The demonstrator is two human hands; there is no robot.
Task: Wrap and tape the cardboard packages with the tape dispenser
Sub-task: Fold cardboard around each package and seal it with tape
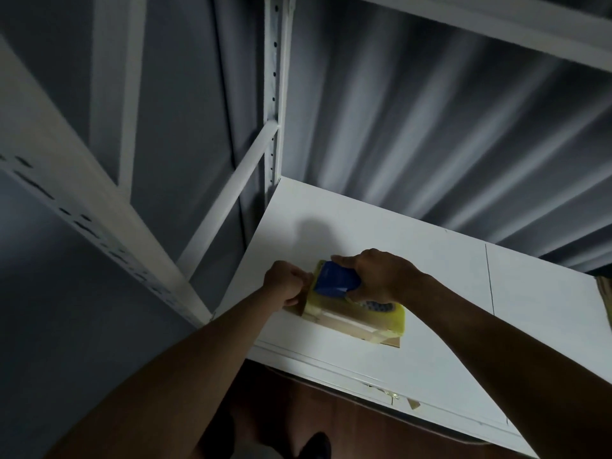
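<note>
A flat cardboard package (356, 326), largely covered in yellowish tape, lies on the white shelf board (414, 260). My right hand (381, 276) grips the blue tape dispenser (336, 279) and holds it down on the package's far left end. My left hand (286, 283) has its fingers curled at the package's left edge, right beside the dispenser; what it pinches there is hidden by the fingers.
White metal rack uprights (273, 94) and a diagonal brace (228, 197) stand left of the board. A grey corrugated wall (430, 144) runs behind. A cardboard edge (606, 296) shows at the far right. Tape scraps (397, 397) stick to the board's front rim.
</note>
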